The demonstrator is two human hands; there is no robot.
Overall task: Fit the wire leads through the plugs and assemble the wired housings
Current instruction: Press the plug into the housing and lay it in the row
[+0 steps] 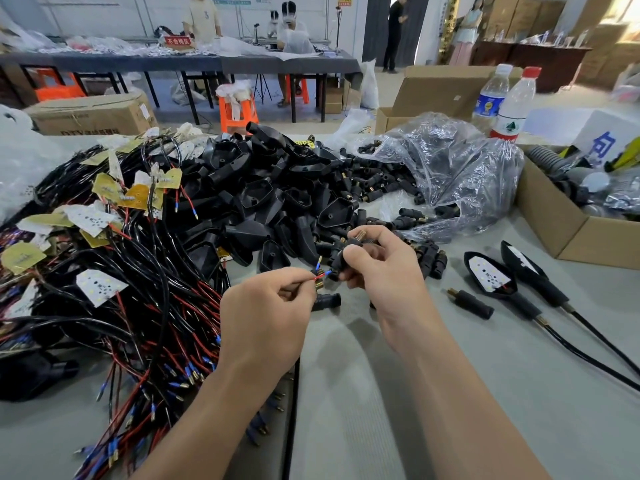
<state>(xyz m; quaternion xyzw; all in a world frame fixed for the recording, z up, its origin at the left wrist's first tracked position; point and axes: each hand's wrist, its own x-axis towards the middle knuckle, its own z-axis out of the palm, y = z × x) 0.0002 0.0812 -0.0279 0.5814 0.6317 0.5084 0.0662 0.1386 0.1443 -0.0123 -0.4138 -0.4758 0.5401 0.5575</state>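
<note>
My left hand pinches the red and black wire leads, whose blue-sleeved tips point at a black plug. My right hand grips that plug, whose brass threaded end sticks up between my fingers. The lead tips sit right at the plug's lower opening. A black cable runs down from my left hand toward the table's near edge. Another loose plug lies on the grey table just under my hands.
A heap of black housings fills the middle, with wired LED boards piled at the left. A clear bag of plugs lies behind. Two finished wired housings and a loose plug lie at the right, by a cardboard box.
</note>
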